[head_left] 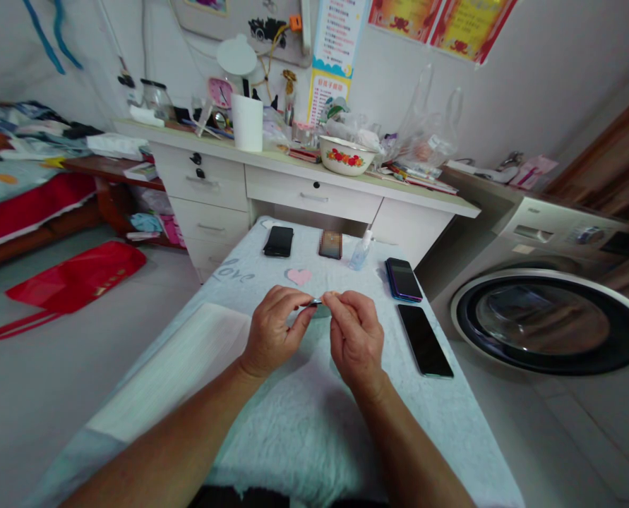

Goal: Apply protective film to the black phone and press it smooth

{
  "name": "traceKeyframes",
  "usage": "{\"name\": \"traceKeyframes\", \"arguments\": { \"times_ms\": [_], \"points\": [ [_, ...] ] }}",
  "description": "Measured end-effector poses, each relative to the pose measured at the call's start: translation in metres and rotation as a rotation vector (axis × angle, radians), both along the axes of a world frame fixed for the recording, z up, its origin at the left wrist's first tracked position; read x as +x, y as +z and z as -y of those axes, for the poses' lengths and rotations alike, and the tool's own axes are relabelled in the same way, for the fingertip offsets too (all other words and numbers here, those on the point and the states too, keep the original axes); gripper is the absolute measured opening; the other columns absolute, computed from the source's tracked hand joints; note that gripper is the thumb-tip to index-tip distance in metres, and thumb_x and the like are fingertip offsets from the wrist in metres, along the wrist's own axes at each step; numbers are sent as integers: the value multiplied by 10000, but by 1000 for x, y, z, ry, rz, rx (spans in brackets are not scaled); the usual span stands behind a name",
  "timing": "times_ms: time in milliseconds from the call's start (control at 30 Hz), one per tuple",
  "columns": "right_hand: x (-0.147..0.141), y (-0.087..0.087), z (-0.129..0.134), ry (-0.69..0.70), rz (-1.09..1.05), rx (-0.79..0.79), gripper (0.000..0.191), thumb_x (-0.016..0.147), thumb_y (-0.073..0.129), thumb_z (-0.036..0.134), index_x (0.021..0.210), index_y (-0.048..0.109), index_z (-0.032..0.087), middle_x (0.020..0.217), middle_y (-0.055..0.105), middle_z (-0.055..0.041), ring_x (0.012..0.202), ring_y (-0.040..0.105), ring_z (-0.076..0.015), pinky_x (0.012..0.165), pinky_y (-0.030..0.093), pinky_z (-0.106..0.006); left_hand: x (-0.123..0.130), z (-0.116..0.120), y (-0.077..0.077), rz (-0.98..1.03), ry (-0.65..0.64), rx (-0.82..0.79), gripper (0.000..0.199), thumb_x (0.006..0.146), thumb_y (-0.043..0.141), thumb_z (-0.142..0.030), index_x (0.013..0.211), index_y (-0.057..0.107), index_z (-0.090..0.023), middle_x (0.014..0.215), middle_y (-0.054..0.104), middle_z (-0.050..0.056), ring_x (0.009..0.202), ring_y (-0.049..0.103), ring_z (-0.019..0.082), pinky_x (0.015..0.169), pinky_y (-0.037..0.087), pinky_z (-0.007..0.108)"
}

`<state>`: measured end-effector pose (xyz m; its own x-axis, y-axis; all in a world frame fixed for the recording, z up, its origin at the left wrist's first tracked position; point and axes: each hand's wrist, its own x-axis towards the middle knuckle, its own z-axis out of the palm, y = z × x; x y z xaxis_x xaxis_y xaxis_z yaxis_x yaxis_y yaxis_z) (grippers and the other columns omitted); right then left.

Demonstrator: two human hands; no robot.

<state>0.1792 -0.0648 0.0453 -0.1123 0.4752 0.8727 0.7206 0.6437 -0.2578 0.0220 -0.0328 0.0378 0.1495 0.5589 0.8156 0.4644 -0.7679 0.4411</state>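
My left hand [279, 330] and my right hand [355, 337] meet above the middle of the cloth-covered table. Between their fingertips is a small, thin, shiny item [315, 303], too small to name. Thumb and fingers of the left hand pinch its left end. The right hand is curled, its fingertips closed at the item's right end. Beyond the hands, a pink heart [299, 276] lies on the cloth. To the right of my right hand is a black phone [425, 340] lying flat.
On the table's far part are a dark phone [279, 241], a small brown item [330, 244], a spray bottle [361, 251] and another phone [404, 279]. A white sheet [176, 367] lies at the left. Behind stands a cluttered desk [293, 166]; a washing machine [547, 282] is at the right.
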Motion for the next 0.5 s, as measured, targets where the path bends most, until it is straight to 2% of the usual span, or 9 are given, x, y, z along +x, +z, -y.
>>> {"name": "traceKeyframes", "arguments": {
  "times_ms": [233, 500],
  "points": [
    [10, 1, -1, -129, -14, 55, 399, 900, 492, 77, 1221, 627, 271, 1035, 565, -76, 918, 632, -152, 803, 568, -289, 1, 0, 0, 23, 5, 15, 79, 852, 612, -177, 931, 623, -183, 828, 658, 30, 772, 593, 152, 724, 502, 294],
    [-2, -2, 0, 7, -15, 41, 537, 885, 502, 38, 1356, 535, 294, 1110, 558, -82, 991, 623, -168, 879, 541, -303, 1, 1, 2, 15, -13, 11, 77, 855, 607, -167, 929, 627, -179, 827, 660, 35, 743, 582, 155, 695, 501, 295]
  ]
}}
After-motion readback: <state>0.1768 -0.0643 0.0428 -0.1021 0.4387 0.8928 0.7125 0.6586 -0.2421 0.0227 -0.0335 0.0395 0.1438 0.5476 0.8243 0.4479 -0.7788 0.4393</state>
